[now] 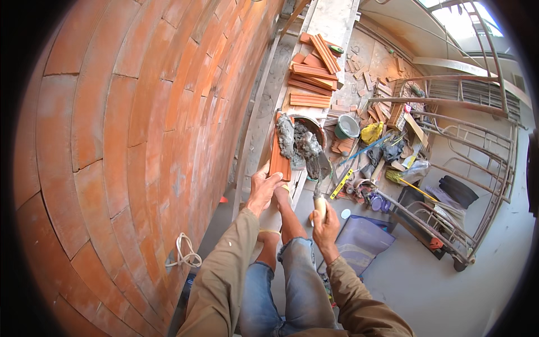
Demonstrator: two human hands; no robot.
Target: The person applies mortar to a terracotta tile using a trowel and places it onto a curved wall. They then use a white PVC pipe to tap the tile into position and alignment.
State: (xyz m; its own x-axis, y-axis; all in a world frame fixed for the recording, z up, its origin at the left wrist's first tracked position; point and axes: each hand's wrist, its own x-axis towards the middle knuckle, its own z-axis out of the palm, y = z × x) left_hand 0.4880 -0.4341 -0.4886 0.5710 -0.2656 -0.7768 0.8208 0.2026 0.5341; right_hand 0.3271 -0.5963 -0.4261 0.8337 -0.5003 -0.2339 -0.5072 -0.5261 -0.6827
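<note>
Steady hold, even coat

The person's left hand [263, 188] is closed on the near end of a long orange brick [279, 167], thumb across its upper side. The brick lies just left of the bucket [321, 132], pointing away from the body; whether it rests on the plank [332, 17] or only in the hand cannot be told. Grey mortar [285, 139] sits lumpy on its far part, the near part bare. The right hand [325, 226] is curled fully around the handle of a trowel [320, 206], the blade at the bucket's near side.

To coat it well, the left hand should probably keep the brick level and its fingers clear of the blade. Short, flat strokes toward the bare end would likely even the heap, while tilting the brick could let it slide off.
</note>
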